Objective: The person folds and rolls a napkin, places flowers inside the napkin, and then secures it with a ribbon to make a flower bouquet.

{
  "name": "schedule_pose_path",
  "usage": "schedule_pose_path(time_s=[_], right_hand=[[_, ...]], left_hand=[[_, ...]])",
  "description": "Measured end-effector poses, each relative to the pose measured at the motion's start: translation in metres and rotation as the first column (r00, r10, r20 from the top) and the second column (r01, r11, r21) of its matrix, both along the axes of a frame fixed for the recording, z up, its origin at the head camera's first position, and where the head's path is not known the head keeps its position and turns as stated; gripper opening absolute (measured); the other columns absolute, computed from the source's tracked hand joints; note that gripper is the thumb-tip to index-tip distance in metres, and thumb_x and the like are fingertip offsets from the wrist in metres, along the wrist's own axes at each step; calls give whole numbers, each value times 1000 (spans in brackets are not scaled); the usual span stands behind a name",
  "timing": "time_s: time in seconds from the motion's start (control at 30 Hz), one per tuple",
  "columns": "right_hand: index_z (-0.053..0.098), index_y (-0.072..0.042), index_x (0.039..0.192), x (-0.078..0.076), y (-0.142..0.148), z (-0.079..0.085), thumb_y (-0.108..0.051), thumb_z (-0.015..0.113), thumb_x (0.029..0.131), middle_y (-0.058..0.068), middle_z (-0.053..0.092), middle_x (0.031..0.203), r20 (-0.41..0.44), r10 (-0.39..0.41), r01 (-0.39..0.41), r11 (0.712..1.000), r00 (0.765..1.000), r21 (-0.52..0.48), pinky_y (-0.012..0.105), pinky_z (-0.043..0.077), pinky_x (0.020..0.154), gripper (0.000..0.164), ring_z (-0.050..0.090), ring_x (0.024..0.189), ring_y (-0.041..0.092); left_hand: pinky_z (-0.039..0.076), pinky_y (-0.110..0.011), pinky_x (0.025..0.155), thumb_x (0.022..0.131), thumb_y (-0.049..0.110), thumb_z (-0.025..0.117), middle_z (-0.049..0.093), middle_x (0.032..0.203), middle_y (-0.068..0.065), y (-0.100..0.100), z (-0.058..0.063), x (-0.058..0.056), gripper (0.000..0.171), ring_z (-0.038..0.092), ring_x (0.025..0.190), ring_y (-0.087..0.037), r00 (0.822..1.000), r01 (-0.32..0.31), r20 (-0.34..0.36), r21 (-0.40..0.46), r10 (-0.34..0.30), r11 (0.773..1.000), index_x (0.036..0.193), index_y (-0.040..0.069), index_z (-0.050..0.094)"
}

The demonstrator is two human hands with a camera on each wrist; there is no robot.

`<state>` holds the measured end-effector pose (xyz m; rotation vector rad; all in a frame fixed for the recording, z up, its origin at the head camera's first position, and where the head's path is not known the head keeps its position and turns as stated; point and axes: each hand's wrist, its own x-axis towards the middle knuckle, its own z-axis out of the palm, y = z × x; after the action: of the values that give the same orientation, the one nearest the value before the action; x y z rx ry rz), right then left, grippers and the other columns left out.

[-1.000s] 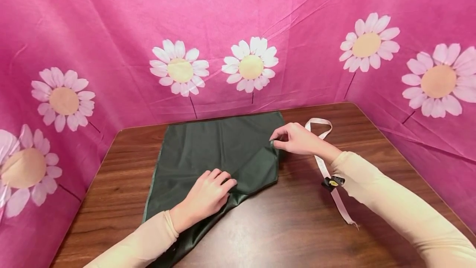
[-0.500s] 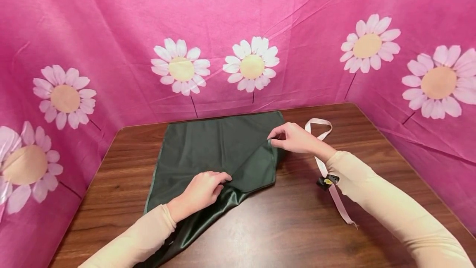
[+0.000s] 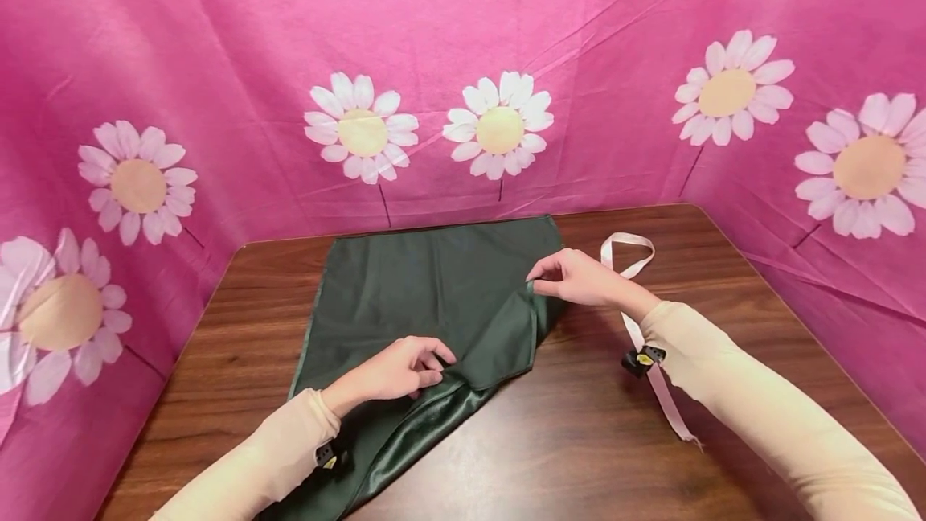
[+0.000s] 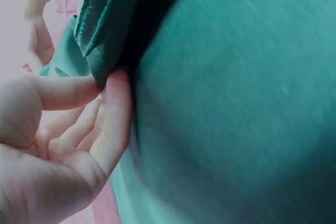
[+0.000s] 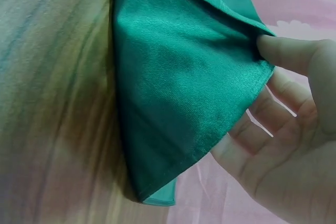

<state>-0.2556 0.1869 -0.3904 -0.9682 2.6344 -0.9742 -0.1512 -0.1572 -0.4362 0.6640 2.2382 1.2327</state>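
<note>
L hand (image 3: 394,370) pinches a folded bit of the dk green cloth (image 3: 383,288) btwn thumb & index; R hand (image 3: 579,276) pinches its edge likewise. Cloth lies under L & across to R, w/ a turned flap btwn. Prob best: lift both pts evenly, tension gently, no creases, & avoid snagging ribbon (image 3: 669,408) by R wrist.

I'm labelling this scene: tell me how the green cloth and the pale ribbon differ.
The cloth is dark green; the ribbon is pale. The cloth is a broad sheet, partly folded over; the ribbon is a narrow strip with a loop at its far end. The left hand and right hand pinch the cloth; neither holds the ribbon. Both rest on the table.
</note>
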Motion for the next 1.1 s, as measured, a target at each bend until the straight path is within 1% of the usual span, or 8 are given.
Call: schedule_pose_path(time_s=[0.23,0.33,0.4,0.47,0.63,0.7,0.93,1.1], right_hand=[[77,-17,98,0,2,-24,-19,72,95,-10,66,74,55,61,-62,998,997,12,26,45,67,7,53,70,8],[77,-17,97,0,2,-30,-20,71,96,-11,62,71,76,63,-64,998,995,11,25,43,64,7,51,66,6],[77,-18,96,-1,2,-32,-20,71,95,-11,60,69,76,50,-51,999,996,8,25,41,63,7,49,65,6],[77,-18,96,-2,2,-32,-21,72,95,-11,60,68,73,35,-35,999,997,10,25,41,63,7,49,65,7],[77,-17,98,-4,2,-31,-21,71,96,-9,61,68,80,10,-12,1000,997,24,25,43,65,8,50,66,7],[77,-15,99,-5,2,-30,-20,70,96,-8,61,67,86,12,-14,1000,996,18,26,43,65,9,50,65,7],[77,-13,101,-9,-2,-23,-19,66,99,-11,46,58,97,-10,8,1000,995,11,26,38,59,13,40,54,4],[76,-14,102,-11,-4,-25,-22,65,100,-11,45,59,109,-15,13,1000,994,15,26,37,58,14,39,54,4]], left_hand=[[56,-35,62,94,-4,61,66,88,-5,-8,-2,-2,29,61,76,-15,971,-17,239,55,4,998,123,0,62],[56,-35,60,94,-3,62,65,90,-4,-8,-2,0,28,62,72,-15,991,-1,133,21,-2,1000,122,2,63],[54,-32,61,93,-3,65,65,91,-2,-7,-1,2,27,61,69,-13,999,1,-53,-39,-3,999,119,5,66],[53,-32,65,90,-3,69,65,93,-1,-4,-1,5,28,61,71,-13,957,-12,-290,-117,-23,993,116,8,67],[54,-37,82,82,-2,77,66,103,-3,11,7,11,34,64,91,-18,749,-41,-654,-205,-106,978,113,11,69],[53,-37,86,84,4,79,65,107,-2,20,13,13,33,64,97,-18,728,-9,-671,-217,-142,976,114,12,70],[52,-32,85,85,32,84,65,106,1,53,23,11,39,61,97,-17,739,59,-622,-324,-259,944,117,15,69],[55,-32,70,82,41,85,62,98,2,73,17,7,43,63,87,-19,667,18,-663,-441,-340,897,114,17,69]])
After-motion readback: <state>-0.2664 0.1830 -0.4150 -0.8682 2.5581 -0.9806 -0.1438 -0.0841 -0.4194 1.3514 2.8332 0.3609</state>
